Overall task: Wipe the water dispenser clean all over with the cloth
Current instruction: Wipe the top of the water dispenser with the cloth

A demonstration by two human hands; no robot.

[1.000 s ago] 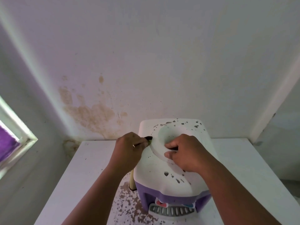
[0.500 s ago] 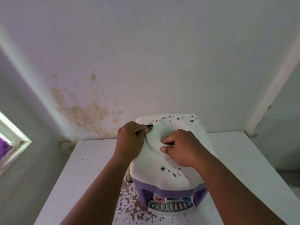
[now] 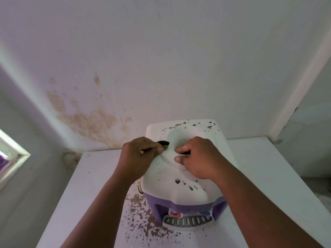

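Standing on the speckled white worktop against the stained wall, the water dispenser has both hands on its round top cap: left hand and right hand each curled, gripping the cap's edge.

This looks like a modest room in a home, seen at one corner. A small purple-and-white water dispenser of the household countertop kind stands on a plain white table pushed against a painted wall. Brown damp stains spread over the wall at centre left, dark specks litter the table, and a white window frame shows at the left edge.
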